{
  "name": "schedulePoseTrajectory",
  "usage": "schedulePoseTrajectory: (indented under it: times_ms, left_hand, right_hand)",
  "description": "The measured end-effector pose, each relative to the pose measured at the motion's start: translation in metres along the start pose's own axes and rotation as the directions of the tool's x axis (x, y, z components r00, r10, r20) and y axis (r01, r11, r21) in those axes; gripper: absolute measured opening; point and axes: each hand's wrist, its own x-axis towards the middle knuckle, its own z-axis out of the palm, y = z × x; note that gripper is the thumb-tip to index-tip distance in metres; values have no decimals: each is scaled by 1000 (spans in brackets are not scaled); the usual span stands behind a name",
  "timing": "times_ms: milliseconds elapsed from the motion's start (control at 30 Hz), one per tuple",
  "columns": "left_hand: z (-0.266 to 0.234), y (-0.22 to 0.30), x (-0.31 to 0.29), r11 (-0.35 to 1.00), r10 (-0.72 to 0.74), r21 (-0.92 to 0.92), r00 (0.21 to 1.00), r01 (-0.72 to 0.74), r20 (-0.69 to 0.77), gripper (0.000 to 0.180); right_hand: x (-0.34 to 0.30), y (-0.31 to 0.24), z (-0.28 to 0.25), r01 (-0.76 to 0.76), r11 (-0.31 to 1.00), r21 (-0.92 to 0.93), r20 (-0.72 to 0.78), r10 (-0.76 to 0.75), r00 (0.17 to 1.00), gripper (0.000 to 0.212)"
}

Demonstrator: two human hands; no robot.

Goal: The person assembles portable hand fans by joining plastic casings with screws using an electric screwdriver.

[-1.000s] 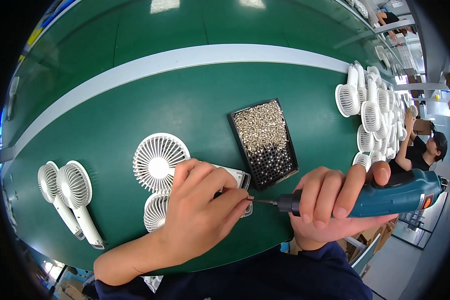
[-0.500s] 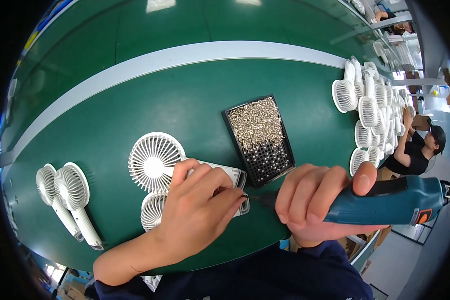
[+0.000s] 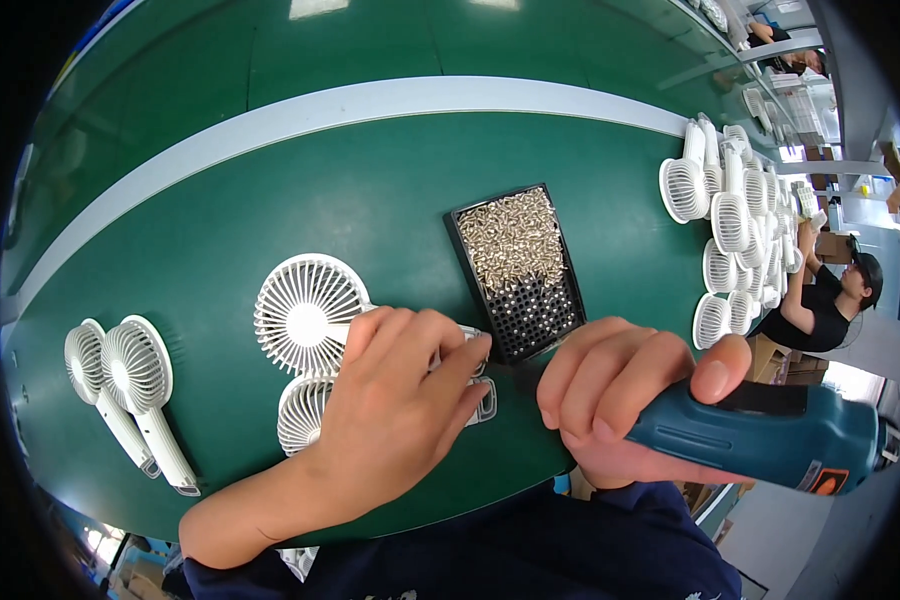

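Two white handheld fans lie side by side in front of me, an upper fan [image 3: 311, 318] and a lower fan [image 3: 305, 412] partly hidden by my left hand. My left hand [image 3: 390, 400] is closed over the handle of the upper fan, its thumb and forefinger by the handle's looped end; the grip is partly hidden. My right hand [image 3: 630, 400] is wrapped round a teal electric screwdriver [image 3: 750, 440]. Its dark nose points left, just below the near edge of a black screw tray [image 3: 457, 235]; the bit does not show clearly. Small silvery screws [image 3: 512, 240] heap in the tray's far part.
Two more white fans [image 3: 140, 370] rest on the green table [image 3: 390, 180] at left. Many stacked fans [image 3: 730, 220] stand at right. Beyond them a person in black [image 3: 820, 300] reaches toward the stack. A pale raised strip [image 3: 420, 97] runs along the far side.
The screwdriver has drawn away from my left fingertips and tilted, its nose now nearer the tray and its rear end lower. My left forefinger has lifted away from the thumb.
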Motion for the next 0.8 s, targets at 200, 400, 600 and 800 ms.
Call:
schedulePoseTrajectory:
  times_ms: [200,400,600,800]
  left_hand:
    - [-1,-1,-1,997,-70,12,997,70,11,44]
    - [1,-3,-2,996,-72,56,997,72,4,39]
    - [2,-4,-1,996,-79,51,997,79,-1,36]
    - [2,-3,0,998,-60,34,998,61,-9,24]
  right_hand:
    - [1,2,0,95,993,-65,-32,-97,995,57]
    - [2,8,-7,37,999,-33,29,-36,999,64]
    - [3,12,-7,-17,1000,-1,41,17,999,62]
    - [1,14,-6,3,1000,-18,58,-2,998,65]
